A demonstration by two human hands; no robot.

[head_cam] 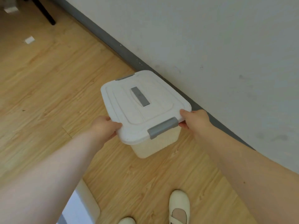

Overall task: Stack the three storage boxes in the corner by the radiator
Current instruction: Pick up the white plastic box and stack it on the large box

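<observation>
Both hands, left [106, 126] and right [196, 121], grip the storage box [144, 109] lid's near edge beside the wall [210, 46].

A box [142, 110] sits mid-frame, held between two hands: the left hand [105, 126] at its 8 o'clock corner, the right hand [196, 121] at 4 o'clock. The wall [210, 46] runs just behind it, toward 1 o'clock. Shoes [178, 206] stand on the floor [48, 78] at 6 o'clock; a leg [45, 12] at 11.
</observation>
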